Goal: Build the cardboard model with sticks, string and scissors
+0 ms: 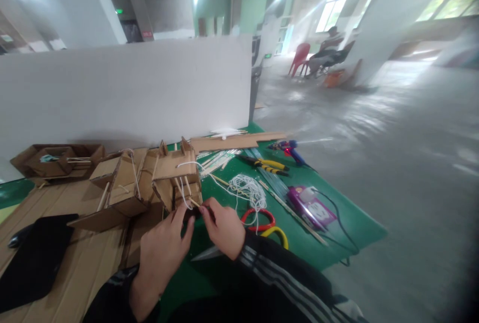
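Observation:
A brown cardboard model point(175, 165) stands in front of me, with thin wooden sticks and white string point(183, 190) running through it. My left hand point(164, 243) is at its near corner, fingers curled around the string where it hangs down; the fingertips are partly hidden. Thumb and forefinger of my right hand point(226, 225) pinch the end of a short wooden stick point(195, 203) at the same corner. Under my right wrist lies a pair of scissors with red and yellow handles point(275, 233), its blade point(205, 253) pointing left.
Right of the model lie a loose string bundle point(249, 190), pliers point(271, 164), a glue gun point(294, 152) and a purple power strip point(310, 208) with its cable. More cardboard pieces point(127, 183) and a black flat pad point(37, 258) are on the left. A white panel point(130, 93) rises behind.

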